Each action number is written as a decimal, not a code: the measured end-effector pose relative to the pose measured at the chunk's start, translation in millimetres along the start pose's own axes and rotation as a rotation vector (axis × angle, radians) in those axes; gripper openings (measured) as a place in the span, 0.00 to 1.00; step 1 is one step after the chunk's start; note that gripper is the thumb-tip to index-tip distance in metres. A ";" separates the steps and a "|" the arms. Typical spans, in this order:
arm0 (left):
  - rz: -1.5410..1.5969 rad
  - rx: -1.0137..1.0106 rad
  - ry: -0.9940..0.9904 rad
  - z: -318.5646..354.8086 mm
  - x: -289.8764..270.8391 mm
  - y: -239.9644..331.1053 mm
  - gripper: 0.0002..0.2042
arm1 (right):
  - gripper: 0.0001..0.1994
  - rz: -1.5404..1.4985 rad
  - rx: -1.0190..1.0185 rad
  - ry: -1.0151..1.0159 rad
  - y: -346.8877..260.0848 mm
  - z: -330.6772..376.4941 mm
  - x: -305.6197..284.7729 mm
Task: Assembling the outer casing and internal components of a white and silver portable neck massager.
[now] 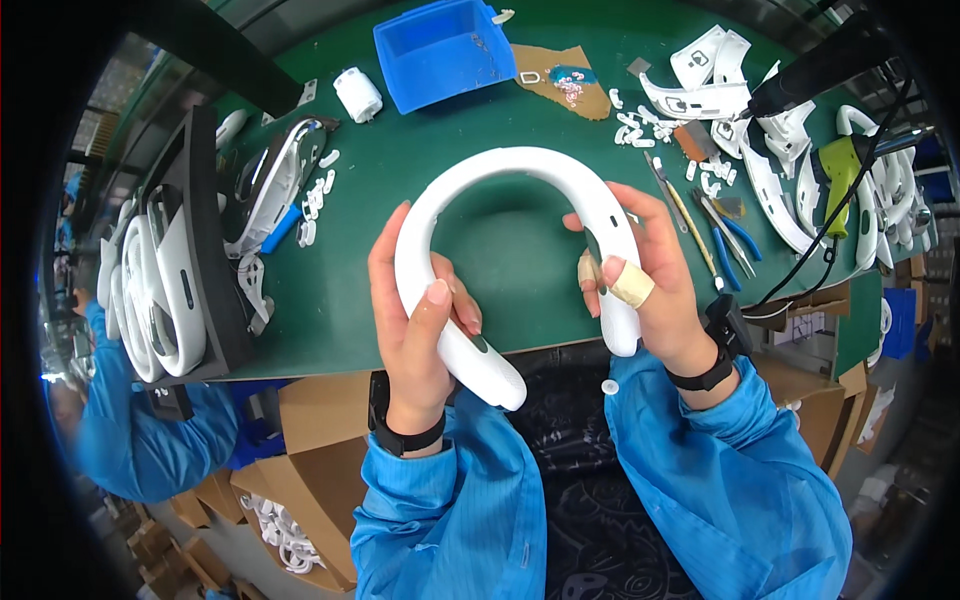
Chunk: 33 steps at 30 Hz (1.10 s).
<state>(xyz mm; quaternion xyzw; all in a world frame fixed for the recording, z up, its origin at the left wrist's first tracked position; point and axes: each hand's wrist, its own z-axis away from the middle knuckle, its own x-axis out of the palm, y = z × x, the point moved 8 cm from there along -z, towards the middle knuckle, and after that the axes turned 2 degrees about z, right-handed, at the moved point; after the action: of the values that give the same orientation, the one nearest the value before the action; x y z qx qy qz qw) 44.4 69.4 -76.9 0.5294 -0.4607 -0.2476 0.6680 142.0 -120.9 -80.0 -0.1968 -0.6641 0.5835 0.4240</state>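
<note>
A white U-shaped plastic neckband (pixel 520 162) is held up over the green table, its curve pointing away from me and its two ends toward me. My left hand (pixel 415 330) is closed around the left arm of the band, thumb on top. My right hand (pixel 655 280) grips the right arm of it, with tan tape wrapped on the thumb and a finger. A small dark slot shows on the band near my right fingers. A small white round piece (pixel 610 387) lies by my right sleeve, below the band's right end.
Beyond the band is a blue bin (pixel 445 60) on the green table (pixel 350 230). A black rack (pixel 215 280) of white bands stands left. To the right are pliers (pixel 730 240), a green electric screwdriver (pixel 838 185) and white shells (pixel 700 100). A co-worker's blue sleeve (pixel 150 430) is at lower left.
</note>
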 end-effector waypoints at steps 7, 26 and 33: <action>0.007 -0.012 0.017 0.2 -2.4 -1.9 0.37 | 0.31 -0.012 0.015 0.009 3.1 0.0 0.3; 0.041 -0.016 -0.003 -0.3 -4.5 -3.5 0.36 | 0.31 -0.009 -0.027 0.023 2.4 -1.0 -0.2; 0.065 -0.013 -0.020 -1.9 -2.5 -6.1 0.36 | 0.32 -0.016 -0.025 0.006 2.6 -0.9 -4.7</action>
<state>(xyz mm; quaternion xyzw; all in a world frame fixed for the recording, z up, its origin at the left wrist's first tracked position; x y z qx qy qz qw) 45.9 70.5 -83.5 0.5070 -0.4829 -0.2340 0.6746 144.8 -123.3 -84.1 -0.1986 -0.6717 0.5710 0.4281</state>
